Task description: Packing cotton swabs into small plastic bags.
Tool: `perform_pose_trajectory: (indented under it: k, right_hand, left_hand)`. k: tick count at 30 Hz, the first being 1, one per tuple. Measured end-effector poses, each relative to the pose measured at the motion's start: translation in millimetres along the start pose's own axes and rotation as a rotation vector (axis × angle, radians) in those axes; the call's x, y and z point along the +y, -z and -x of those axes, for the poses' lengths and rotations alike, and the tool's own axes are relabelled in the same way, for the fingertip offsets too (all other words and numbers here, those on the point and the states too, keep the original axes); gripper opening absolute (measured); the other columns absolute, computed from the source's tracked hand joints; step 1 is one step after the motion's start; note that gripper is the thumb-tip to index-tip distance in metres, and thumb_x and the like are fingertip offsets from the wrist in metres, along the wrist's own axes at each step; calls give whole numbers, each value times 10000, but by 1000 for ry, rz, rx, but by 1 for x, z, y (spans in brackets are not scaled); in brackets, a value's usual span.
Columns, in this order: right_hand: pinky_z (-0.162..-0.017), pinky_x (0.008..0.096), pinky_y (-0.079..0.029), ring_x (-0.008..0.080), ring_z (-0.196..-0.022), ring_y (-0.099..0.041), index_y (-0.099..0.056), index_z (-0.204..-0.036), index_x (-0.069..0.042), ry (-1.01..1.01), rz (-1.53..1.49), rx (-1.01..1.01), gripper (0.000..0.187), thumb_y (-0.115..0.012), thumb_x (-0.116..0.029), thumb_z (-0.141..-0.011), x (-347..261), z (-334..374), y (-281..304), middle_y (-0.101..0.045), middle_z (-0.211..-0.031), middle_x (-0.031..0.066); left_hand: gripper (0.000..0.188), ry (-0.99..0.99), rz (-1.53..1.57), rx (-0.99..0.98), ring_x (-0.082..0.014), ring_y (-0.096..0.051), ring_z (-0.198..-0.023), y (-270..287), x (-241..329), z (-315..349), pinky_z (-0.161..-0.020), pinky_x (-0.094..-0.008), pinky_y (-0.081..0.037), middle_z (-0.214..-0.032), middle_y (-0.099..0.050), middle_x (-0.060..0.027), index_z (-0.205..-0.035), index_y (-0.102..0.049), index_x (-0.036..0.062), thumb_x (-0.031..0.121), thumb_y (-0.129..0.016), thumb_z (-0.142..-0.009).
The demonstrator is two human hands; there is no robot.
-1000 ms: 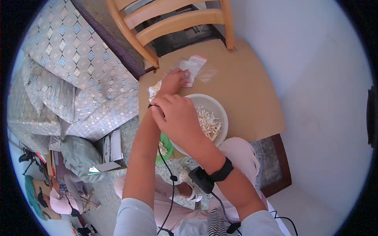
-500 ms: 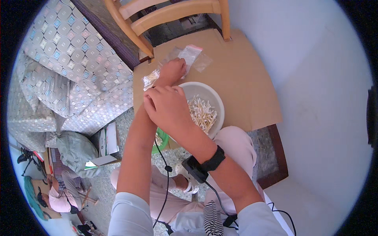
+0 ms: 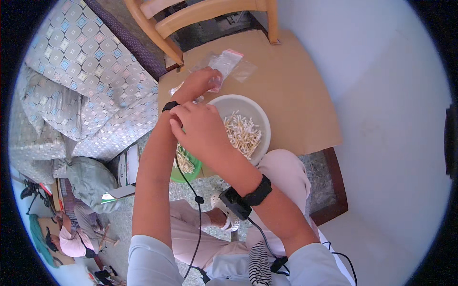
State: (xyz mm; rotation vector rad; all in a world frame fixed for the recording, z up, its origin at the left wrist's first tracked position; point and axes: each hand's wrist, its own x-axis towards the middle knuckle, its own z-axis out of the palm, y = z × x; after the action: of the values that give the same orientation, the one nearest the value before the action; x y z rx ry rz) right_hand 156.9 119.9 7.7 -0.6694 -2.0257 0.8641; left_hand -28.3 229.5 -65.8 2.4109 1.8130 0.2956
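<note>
My left hand point(image 3: 200, 82) reaches to the far side of the seat, its fingers bent over the edge of a clear plastic zip bag point(image 3: 228, 63). My right hand point(image 3: 202, 127) lies across my left forearm. Its fingertips rest just below a black wrist strap point(image 3: 171, 105), with fingers and thumb apart. Beside my hands stands a white bowl point(image 3: 264, 125) holding a heap of cotton swabs point(image 3: 244, 135). A green bowl point(image 3: 196, 172) with more swabs is partly hidden by my left forearm. A white-tipped bundle point(image 3: 176, 89) shows partly behind my left wrist.
Brown cardboard point(image 3: 300, 109) covers the seat of a wooden chair point(image 3: 214, 19). Another clear bag point(image 3: 244, 71) lies there. A pale wall point(image 3: 386, 119) rises at the right, a patterned cover point(image 3: 90, 62) at the left. A black cable point(image 3: 199, 214) hangs below my left wrist. Another person point(image 3: 71, 238) sits far left.
My right hand has slid off my left wrist onto the forearm, and the black strap now shows. My left arm has shifted left, uncovering more of the green bowl and hiding more of the bundle.
</note>
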Motion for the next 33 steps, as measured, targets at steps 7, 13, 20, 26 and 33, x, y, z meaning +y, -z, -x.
perform_pose_trajectory:
  k: [7, 13, 20, 26, 33]
  right_hand:
    - [-811, 437, -443, 300, -936, -563, -636, -960, -49, 205, -200, -61, 277, -570, -281, -825, -3, 4, -10, -613, -998, 120]
    - [-876, 442, -413, 316, -1047, -512, -610, -1021, -11, 167, -92, 15, 346, -554, -305, -848, -7, 11, -17, -557, -1123, 168]
    - [-933, 452, -383, 368, -1169, -441, -565, -1094, 12, 107, -55, 54, 394, -539, -309, -867, -7, 10, -15, -485, -1241, 220]
    - [-978, 497, -343, 416, -1222, -377, -453, -1260, 24, 89, 21, 110, 538, -552, -313, -853, -6, 7, -16, -401, -1331, 243]
    - [-932, 414, -423, 367, -1132, -494, -364, -1332, 25, -19, -369, 17, 603, -597, -206, -826, -9, 5, -13, -410, -1314, 251]
  left_hand:
    - [282, 176, -26, 70, -287, -619, -895, -9, 3, 4, -759, -397, -486, -1025, -612, -66, -1049, -661, 183, 163, -675, -769]
    - [174, 175, -119, 78, -314, -628, -852, -6, 0, -4, -729, -407, -492, -898, -655, -90, -984, -666, 152, 212, -593, -838]
    - [186, 359, -6, 171, -298, -642, -817, 1, 15, -16, -713, -386, -495, -869, -670, -123, -936, -671, 121, 254, -561, -866]
    - [253, 430, 380, 175, -167, -615, -693, 31, 1, -34, -637, -308, -482, -799, -670, -72, -1002, -665, 71, 272, -565, -885]
    - [267, 489, 820, 163, -46, -507, -657, 72, 12, -20, -554, -200, -386, -839, -633, 55, -1068, -655, 113, 303, -534, -925]
